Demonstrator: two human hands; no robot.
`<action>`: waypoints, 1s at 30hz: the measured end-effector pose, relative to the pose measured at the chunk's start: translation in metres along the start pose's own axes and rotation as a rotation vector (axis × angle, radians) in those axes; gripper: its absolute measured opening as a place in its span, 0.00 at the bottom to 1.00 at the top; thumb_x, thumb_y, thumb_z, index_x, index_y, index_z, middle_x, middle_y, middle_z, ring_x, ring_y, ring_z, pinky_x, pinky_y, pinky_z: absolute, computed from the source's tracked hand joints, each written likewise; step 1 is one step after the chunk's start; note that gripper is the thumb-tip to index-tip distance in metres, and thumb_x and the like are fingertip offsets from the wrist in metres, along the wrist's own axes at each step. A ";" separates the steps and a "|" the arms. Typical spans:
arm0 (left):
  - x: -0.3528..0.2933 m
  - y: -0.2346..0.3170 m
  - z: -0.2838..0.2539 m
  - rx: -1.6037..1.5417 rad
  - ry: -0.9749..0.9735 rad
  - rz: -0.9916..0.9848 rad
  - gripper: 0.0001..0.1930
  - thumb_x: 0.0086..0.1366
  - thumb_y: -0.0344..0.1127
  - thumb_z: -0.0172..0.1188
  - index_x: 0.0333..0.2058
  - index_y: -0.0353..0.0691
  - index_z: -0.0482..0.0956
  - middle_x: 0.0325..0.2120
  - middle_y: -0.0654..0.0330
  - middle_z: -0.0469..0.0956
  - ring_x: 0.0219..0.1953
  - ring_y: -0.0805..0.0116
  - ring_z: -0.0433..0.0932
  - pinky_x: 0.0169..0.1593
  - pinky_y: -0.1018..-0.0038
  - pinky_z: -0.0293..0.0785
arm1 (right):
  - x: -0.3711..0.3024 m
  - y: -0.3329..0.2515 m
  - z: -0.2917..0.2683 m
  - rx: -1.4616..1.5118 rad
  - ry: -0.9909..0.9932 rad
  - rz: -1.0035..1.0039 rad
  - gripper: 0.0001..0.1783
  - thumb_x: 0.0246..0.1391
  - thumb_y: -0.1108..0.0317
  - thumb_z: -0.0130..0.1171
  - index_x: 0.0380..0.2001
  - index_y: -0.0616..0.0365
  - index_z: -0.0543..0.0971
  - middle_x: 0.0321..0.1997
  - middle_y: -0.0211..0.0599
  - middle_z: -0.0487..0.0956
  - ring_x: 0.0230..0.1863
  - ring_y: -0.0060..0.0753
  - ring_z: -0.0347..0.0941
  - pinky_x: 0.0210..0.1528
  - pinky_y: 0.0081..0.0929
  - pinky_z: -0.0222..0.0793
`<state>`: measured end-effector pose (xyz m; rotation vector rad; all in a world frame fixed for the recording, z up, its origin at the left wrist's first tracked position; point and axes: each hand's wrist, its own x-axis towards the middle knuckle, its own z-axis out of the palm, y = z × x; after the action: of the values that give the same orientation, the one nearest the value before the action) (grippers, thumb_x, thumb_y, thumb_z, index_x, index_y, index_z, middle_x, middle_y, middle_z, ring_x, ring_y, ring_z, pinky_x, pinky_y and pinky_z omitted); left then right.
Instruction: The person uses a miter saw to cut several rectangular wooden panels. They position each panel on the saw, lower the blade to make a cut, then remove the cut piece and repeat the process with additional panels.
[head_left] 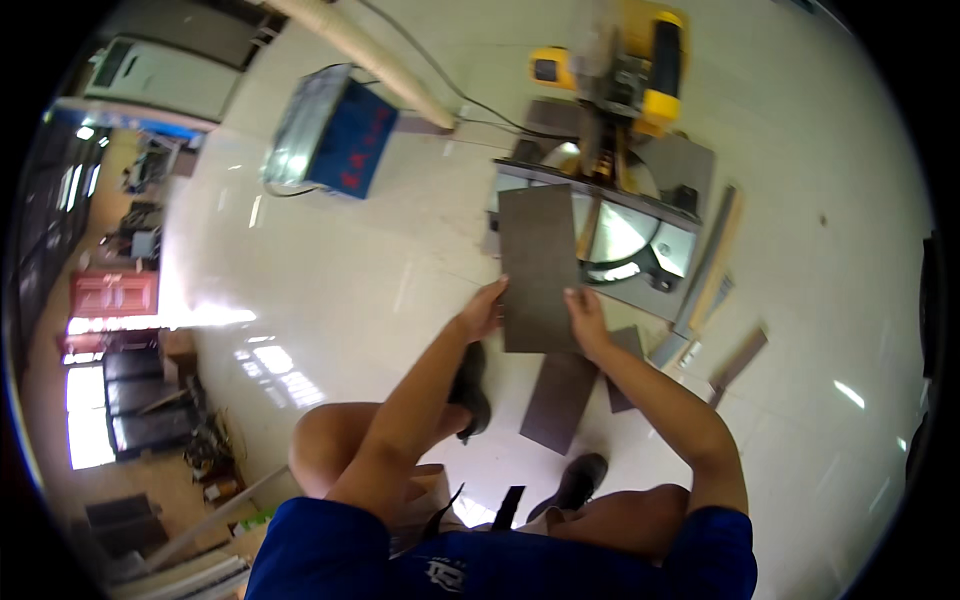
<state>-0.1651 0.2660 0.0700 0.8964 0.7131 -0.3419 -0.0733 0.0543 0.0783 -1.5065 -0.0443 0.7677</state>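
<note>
A dark brown rectangular board (540, 260) is held between my two hands, its long side pointing away from me. My left hand (486, 308) grips its left edge and my right hand (587, 318) its right edge, both towards the near end. The far end of the board overlaps the front of a yellow and black miter saw (640, 90); whether it touches the saw's base (645, 245) I cannot tell. Below the held board, another brown board (560, 400) lies on the floor between my feet, with a further piece (625, 370) beside it.
A blue and silver box (345, 130) stands at the far left, near a beige hose (375, 55) and a black cable (425, 55). Right of the saw lie long strips (710, 265) and a small offcut (740, 365). My shoes (580, 482) flank the floor board.
</note>
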 end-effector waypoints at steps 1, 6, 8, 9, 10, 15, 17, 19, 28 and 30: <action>0.004 0.009 0.018 0.081 -0.007 -0.022 0.30 0.71 0.53 0.46 0.59 0.33 0.64 0.56 0.51 0.71 0.58 0.56 0.71 0.59 0.59 0.69 | 0.014 0.029 -0.009 0.188 -0.004 0.010 0.24 0.65 0.53 0.52 0.50 0.64 0.72 0.47 0.37 0.77 0.47 0.25 0.71 0.51 0.24 0.66; -0.008 0.003 0.026 0.137 0.012 -0.109 0.24 0.70 0.45 0.52 0.57 0.35 0.66 0.50 0.55 0.75 0.52 0.62 0.76 0.50 0.64 0.77 | 0.001 0.063 0.003 0.658 0.028 0.159 0.17 0.66 0.60 0.51 0.50 0.60 0.69 0.47 0.35 0.76 0.49 0.26 0.72 0.52 0.27 0.68; -0.019 0.001 0.013 0.056 -0.020 -0.081 0.25 0.69 0.45 0.52 0.59 0.36 0.64 0.51 0.54 0.75 0.53 0.60 0.76 0.53 0.63 0.75 | 0.001 0.073 0.008 0.743 -0.008 0.167 0.15 0.66 0.61 0.51 0.50 0.55 0.69 0.49 0.33 0.76 0.50 0.27 0.73 0.51 0.27 0.70; -0.025 -0.005 0.007 -0.077 -0.031 -0.063 0.24 0.69 0.43 0.52 0.59 0.37 0.65 0.51 0.55 0.75 0.53 0.60 0.75 0.55 0.62 0.74 | 0.000 0.077 0.013 0.770 -0.019 0.151 0.15 0.66 0.61 0.51 0.51 0.55 0.69 0.49 0.33 0.76 0.50 0.27 0.73 0.52 0.28 0.70; -0.031 -0.010 0.001 -0.210 -0.045 -0.042 0.23 0.70 0.41 0.52 0.59 0.38 0.65 0.52 0.56 0.75 0.54 0.61 0.75 0.56 0.61 0.73 | 0.003 0.078 0.019 0.796 -0.031 0.129 0.15 0.65 0.61 0.51 0.51 0.55 0.68 0.50 0.33 0.75 0.50 0.27 0.73 0.52 0.29 0.71; -0.029 -0.059 -0.005 -0.469 0.161 0.231 0.25 0.70 0.43 0.51 0.61 0.39 0.62 0.56 0.54 0.71 0.56 0.59 0.72 0.61 0.59 0.66 | 0.004 0.059 0.044 0.694 -0.185 0.244 0.15 0.65 0.60 0.52 0.50 0.56 0.68 0.51 0.34 0.74 0.51 0.30 0.73 0.49 0.33 0.74; -0.020 -0.059 -0.006 -0.436 0.280 0.341 0.25 0.70 0.44 0.52 0.61 0.39 0.63 0.56 0.54 0.70 0.57 0.59 0.72 0.60 0.61 0.68 | 0.015 0.050 0.035 0.551 -0.319 0.364 0.16 0.64 0.60 0.53 0.49 0.56 0.68 0.51 0.36 0.74 0.49 0.31 0.75 0.46 0.34 0.76; -0.014 -0.038 -0.017 -0.341 0.359 0.271 0.22 0.69 0.42 0.54 0.58 0.40 0.66 0.53 0.56 0.73 0.54 0.61 0.74 0.56 0.64 0.73 | 0.038 0.055 0.005 0.288 -0.351 0.306 0.09 0.62 0.65 0.56 0.42 0.58 0.72 0.39 0.37 0.78 0.36 0.30 0.79 0.34 0.30 0.78; 0.048 0.120 -0.096 0.375 0.440 0.242 0.27 0.65 0.45 0.62 0.55 0.32 0.69 0.48 0.52 0.76 0.48 0.62 0.76 0.51 0.66 0.74 | 0.101 -0.017 -0.079 -1.152 0.145 -0.809 0.25 0.50 0.61 0.60 0.53 0.54 0.75 0.66 0.50 0.61 0.65 0.56 0.58 0.65 0.51 0.55; 0.065 0.143 -0.087 0.416 0.405 0.183 0.29 0.64 0.47 0.63 0.55 0.32 0.68 0.48 0.52 0.76 0.48 0.63 0.75 0.52 0.66 0.74 | 0.109 -0.002 -0.086 -1.206 0.154 -0.720 0.27 0.49 0.61 0.61 0.54 0.55 0.74 0.68 0.51 0.59 0.67 0.58 0.55 0.67 0.53 0.53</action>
<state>-0.0762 0.4218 0.0729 1.4412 0.9410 -0.1452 0.0521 0.0318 0.0244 -2.4306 -1.0259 -0.0518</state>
